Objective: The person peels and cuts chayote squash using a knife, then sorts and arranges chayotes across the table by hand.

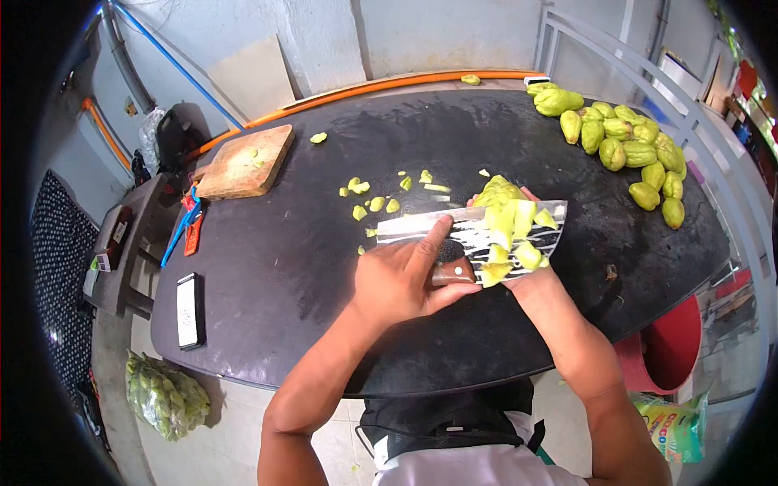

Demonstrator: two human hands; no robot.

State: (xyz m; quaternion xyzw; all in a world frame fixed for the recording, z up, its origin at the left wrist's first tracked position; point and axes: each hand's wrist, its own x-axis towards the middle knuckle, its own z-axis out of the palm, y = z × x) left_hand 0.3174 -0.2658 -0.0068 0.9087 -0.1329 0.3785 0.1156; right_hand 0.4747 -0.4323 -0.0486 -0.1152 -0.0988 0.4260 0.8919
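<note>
A wide cleaver (393,229) with a brown handle is in my left hand (399,279), its fingers wrapped round the handle and the index finger stretched along the blade. Pale green cut pieces (528,256) lie on the blade. Behind the blade, my right hand (528,275) holds a green chayote (498,191); most of that hand is hidden by the blade and pieces. Small green scraps (377,203) are scattered on the black table (267,300) to the left of the cleaver.
Whole chayotes (614,130) are heaped at the back right. A wooden board (245,164) lies back left, with an orange-handled tool (193,235) near it. A phone (190,311) rests at the left edge. A red bin (673,348) stands below the right edge.
</note>
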